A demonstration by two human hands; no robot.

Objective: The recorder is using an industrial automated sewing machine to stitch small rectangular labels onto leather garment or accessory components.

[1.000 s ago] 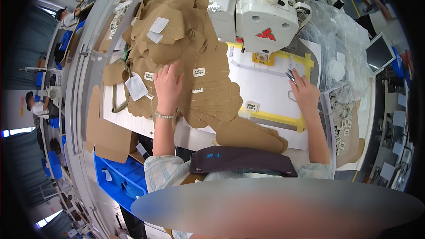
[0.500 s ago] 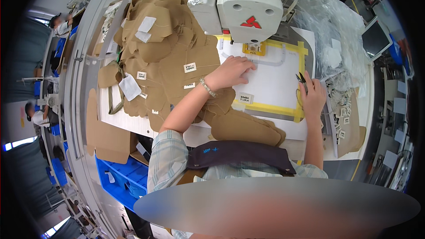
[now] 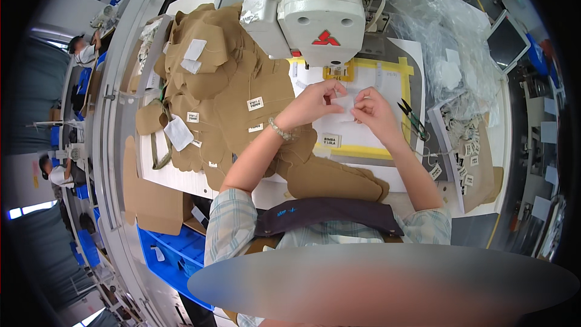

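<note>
While both bare hands meet over the white board (image 3: 375, 139) in the head view, a small white piece (image 3: 344, 104), thin as paper or cloth, sits between their fingertips, just in front of the yellow plate (image 3: 339, 71) under the sewing machine head (image 3: 321, 18). The right hand (image 3: 376, 116) pinches the piece's right side between thumb and fingers; the left hand (image 3: 311, 103), a beaded bracelet (image 3: 281, 129) at its wrist, has thumb and forefinger at the opposite edge, though at this size I cannot tell whether they grip it or merely touch it. Dark-bladed snips (image 3: 413, 120) lie beside the right hand, released, over the board's yellow-taped right edge. Near the lower edge of the board rests a printed white label (image 3: 331, 140). A big overlapping heap of brown pieces (image 3: 242, 72) covers the table to the left, bearing white labels and loose threads, and the left forearm reaches across it; more brown pieces (image 3: 333, 180) lie stacked close to the person's body. On the right, crumpled clear plastic (image 3: 454, 42) lies behind a tray (image 3: 442, 136) of tangled small labels (image 3: 469, 145).
</note>
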